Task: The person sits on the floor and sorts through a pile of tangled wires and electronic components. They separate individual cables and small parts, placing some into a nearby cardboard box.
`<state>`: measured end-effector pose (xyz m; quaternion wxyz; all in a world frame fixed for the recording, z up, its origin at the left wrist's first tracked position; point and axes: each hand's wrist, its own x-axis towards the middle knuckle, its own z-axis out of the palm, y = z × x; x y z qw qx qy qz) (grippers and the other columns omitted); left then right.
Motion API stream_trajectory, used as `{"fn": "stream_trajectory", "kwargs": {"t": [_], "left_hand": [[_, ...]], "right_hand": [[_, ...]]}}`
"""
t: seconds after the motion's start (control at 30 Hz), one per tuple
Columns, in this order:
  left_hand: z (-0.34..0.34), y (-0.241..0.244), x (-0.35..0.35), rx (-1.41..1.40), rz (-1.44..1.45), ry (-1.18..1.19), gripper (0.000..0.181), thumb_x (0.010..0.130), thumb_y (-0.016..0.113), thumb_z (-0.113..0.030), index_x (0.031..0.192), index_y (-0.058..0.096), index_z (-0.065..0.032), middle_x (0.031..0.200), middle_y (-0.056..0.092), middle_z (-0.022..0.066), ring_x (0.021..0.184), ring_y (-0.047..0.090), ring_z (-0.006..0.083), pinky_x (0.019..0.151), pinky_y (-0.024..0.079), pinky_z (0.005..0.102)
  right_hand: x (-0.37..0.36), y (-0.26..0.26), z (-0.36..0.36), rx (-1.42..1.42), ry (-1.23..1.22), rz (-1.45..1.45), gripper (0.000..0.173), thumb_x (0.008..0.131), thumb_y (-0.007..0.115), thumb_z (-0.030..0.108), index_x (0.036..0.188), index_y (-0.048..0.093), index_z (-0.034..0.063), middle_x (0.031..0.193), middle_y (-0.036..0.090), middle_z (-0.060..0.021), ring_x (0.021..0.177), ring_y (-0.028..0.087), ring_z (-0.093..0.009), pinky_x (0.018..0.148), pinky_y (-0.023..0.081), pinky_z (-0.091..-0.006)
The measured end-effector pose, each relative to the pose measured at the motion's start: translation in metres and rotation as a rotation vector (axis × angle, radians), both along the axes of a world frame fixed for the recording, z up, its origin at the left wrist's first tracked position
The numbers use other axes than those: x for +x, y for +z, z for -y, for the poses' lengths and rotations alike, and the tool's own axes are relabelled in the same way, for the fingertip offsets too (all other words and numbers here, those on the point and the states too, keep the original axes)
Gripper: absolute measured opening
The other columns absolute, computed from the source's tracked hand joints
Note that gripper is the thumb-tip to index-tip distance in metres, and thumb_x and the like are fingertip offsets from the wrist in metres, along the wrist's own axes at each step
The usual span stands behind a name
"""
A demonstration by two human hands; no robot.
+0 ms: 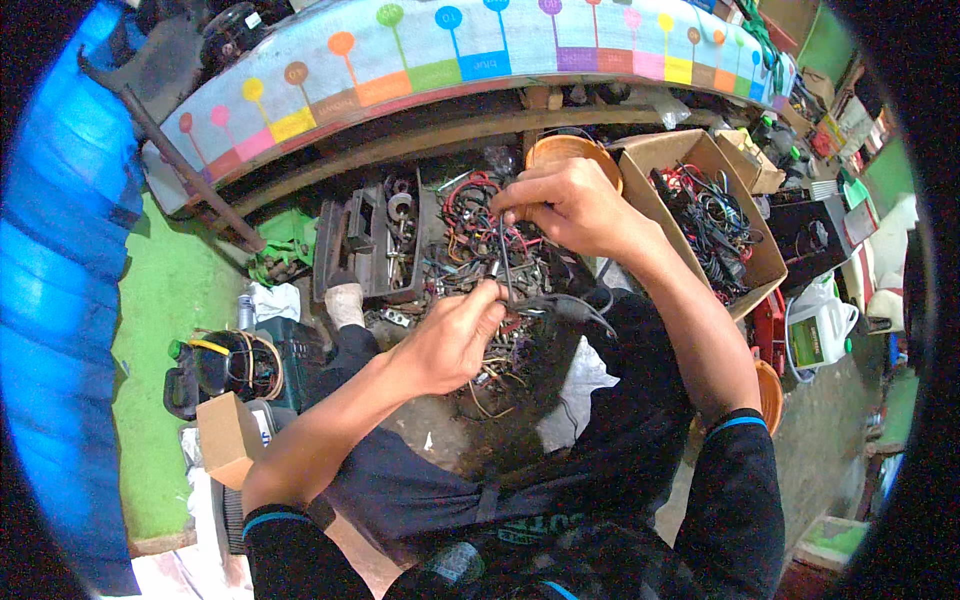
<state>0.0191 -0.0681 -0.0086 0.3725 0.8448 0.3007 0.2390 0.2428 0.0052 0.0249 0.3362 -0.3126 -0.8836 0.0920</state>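
Note:
A dark cable [503, 251] runs between my two hands, over a heap of loose wires and metal parts [465, 262] on the floor. My left hand [459, 334] pinches its lower end between thumb and fingers, beside a bundle of black cable [566, 307] that trails off to the right. Higher up, my right hand [566, 206] grips the upper part with thumb and forefinger, just in front of an orange basket [574, 146]. What exactly the cable's ends carry is hidden by my fingers.
A grey toolbox tray [367, 240] stands left of the heap, a cardboard box of cables [705, 225] right of it. A covered table [480, 67] spans the far side. A white jug [817, 322] stands at right, a small carton [229, 439] at left.

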Motion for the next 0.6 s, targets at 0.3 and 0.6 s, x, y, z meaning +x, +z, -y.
{"fn": "stream_trajectory", "kwargs": {"t": [0.3, 0.6], "left_hand": [[0.008, 0.005, 0.003, 0.16, 0.121, 0.271, 0.022, 0.093, 0.061, -0.018, 0.091, 0.05, 0.0007, 0.068, 0.058, 0.0187, 0.058, 0.063, 0.0299, 0.052, 0.045, 0.0382], [-0.033, 0.011, -0.028, 0.25, 0.032, 0.617, 0.027, 0.098, 0.05, -0.023, 0.111, 0.053, -0.0003, 0.067, 0.058, 0.0228, 0.062, 0.061, 0.0385, 0.061, 0.045, 0.0439]], "right_hand": [[-0.021, -0.036, 0.002, -0.34, 0.122, 0.211, 0.019, 0.08, 0.066, 0.011, 0.098, 0.071, 0.0095, 0.084, 0.069, -0.0138, 0.077, 0.068, -0.032, 0.066, 0.052, -0.0425], [-0.044, -0.018, 0.037, -0.618, 0.239, 0.291, 0.036, 0.092, 0.055, 0.04, 0.115, 0.064, 0.0145, 0.094, 0.067, -0.0219, 0.091, 0.064, -0.039, 0.078, 0.05, -0.0509]]}}
